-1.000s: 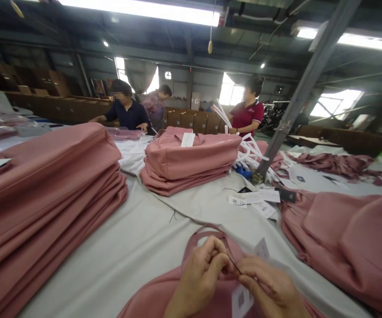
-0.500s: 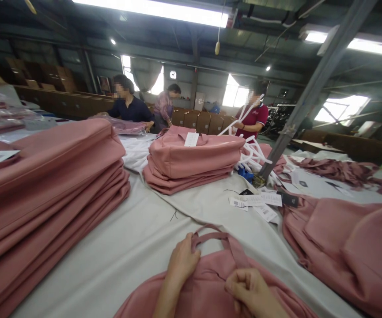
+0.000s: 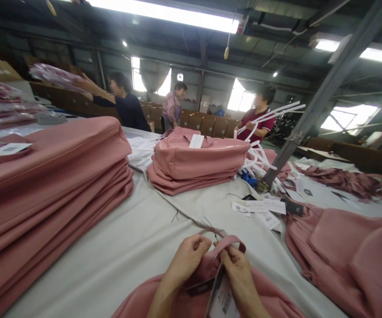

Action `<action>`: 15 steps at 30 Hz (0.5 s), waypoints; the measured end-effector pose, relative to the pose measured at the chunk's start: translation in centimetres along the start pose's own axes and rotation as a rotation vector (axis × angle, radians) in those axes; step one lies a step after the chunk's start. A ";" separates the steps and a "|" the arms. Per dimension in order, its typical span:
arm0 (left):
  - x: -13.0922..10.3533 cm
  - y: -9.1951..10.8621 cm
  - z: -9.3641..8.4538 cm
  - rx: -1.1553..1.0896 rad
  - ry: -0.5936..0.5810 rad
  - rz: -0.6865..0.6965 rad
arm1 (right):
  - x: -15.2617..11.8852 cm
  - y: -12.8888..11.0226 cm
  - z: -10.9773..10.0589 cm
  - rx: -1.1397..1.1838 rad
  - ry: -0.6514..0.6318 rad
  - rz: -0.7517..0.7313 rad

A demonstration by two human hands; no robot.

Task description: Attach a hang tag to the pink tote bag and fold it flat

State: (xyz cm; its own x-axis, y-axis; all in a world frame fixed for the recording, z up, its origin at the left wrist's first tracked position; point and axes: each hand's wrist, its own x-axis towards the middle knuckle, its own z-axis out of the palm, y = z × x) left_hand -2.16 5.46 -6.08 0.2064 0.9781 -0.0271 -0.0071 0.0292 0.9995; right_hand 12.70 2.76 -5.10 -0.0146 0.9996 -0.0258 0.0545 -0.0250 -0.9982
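So the cord end is up at the top now. Both hands meet at the handle strap (image 3: pixel 226 242) of the pink bag (image 3: pixel 138 301), which lies on the table (image 3: pixel 94 260) right in front of the wearer, and a black cord (image 3: pixel 215 235) pokes up past the loop. I'd read that as the tag cord being worked at the handle, but no finished knot that I can make out.

Left hand (image 3: pixel 189 256): thumb and fingertips drawn nearly together beside the loop, can't tell if they've actually pinched anything. Right hand (image 3: pixel 237 267): fingers curled closed on the strap, maybe some cord in there too, it's hidden. A dark tag (image 3: pixel 200 288) and a white barcode tag (image 3: pixel 225 301) hang below.

Half a second ago the hands were apart, left on the loop, right lower down over the bag's front, and those tags weren't showing. Also, the co-worker in navy (image 3: pixel 129 110) now has a plastic-wrapped bundle (image 3: pixel 53 76) lifted off to the side. The bag stack (image 3: pixel 204 163) behind hasn't budged.
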 end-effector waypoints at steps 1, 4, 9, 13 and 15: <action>0.0 0.3 0.1 -0.065 -0.064 0.012 | 0.0 -0.3 0.0 -0.016 -0.010 -0.008; -0.2 1.1 0.3 -0.199 -0.207 0.047 | -0.2 -0.5 0.0 -0.070 -0.004 -0.036; -0.1 0.7 0.6 -0.172 -0.119 0.059 | -0.2 1.1 -0.3 -0.202 0.116 -0.037; 0.1 0.4 0.8 -0.244 -0.107 0.009 | -0.2 1.3 -0.4 -0.249 0.134 -0.038; 0.1 0.3 0.9 -0.241 -0.098 0.029 | -0.2 1.3 -0.4 -0.260 0.136 -0.037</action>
State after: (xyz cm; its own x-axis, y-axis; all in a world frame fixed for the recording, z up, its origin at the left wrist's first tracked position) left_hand -1.27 5.39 -5.73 0.2962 0.9550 0.0147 -0.2450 0.0610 0.9676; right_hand 13.22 2.54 -6.37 0.1112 0.9932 0.0355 0.3112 -0.0008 -0.9504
